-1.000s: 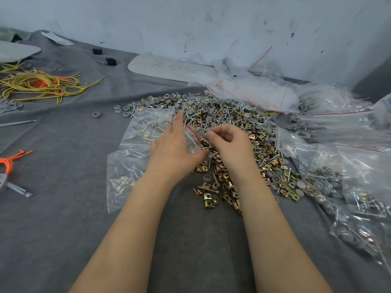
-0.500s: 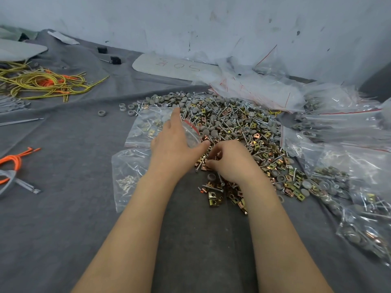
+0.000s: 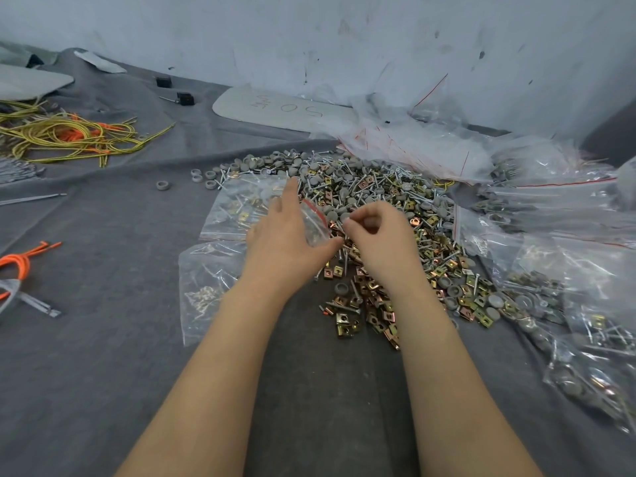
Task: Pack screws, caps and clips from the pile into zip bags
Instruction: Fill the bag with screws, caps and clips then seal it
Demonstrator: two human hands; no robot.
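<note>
Bagging small hardware at a grey cloth-covered desk (image 3: 103,356).

Pinches a small zip bag (image 3: 315,223) between thumb and fingers of the left hand (image 3: 285,246), at the near-left edge of the pile (image 3: 378,201) of screws, caps and clips; draws the right hand (image 3: 382,242) fingertips together beside the bag's mouth, whether around anything, cannot tell. Cannot make out the bag's contents through creased plastic. Loses the filled bags (image 3: 568,304) past the right frame edge and the yellow cords (image 3: 69,136) past the left; backs onto a scuffed white wall (image 3: 344,36).
</note>
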